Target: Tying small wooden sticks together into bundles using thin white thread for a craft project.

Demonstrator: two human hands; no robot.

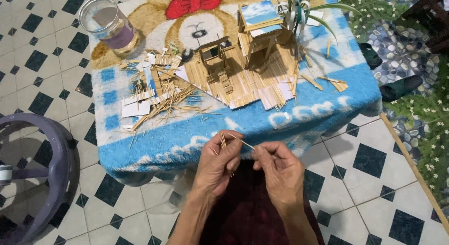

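Toothpicks point(223, 141) are being pinched in a small bundle by the left hand point(216, 166) at lower centre. Right hand point(280, 172) is gripping one single toothpick point(243, 142); squeezing too hard could be snapping it

Glass jar point(108, 26) at the far-left corner of the blue-blanketed table point(187, 137), purple plastic stool point(42, 175) on the checkered floor point(369, 165), green plant point(299, 8) at the far edge.

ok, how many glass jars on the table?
1. The clear round glass jar stands at the far left corner of the blue fleece-covered table. None hidden, as far as shows.
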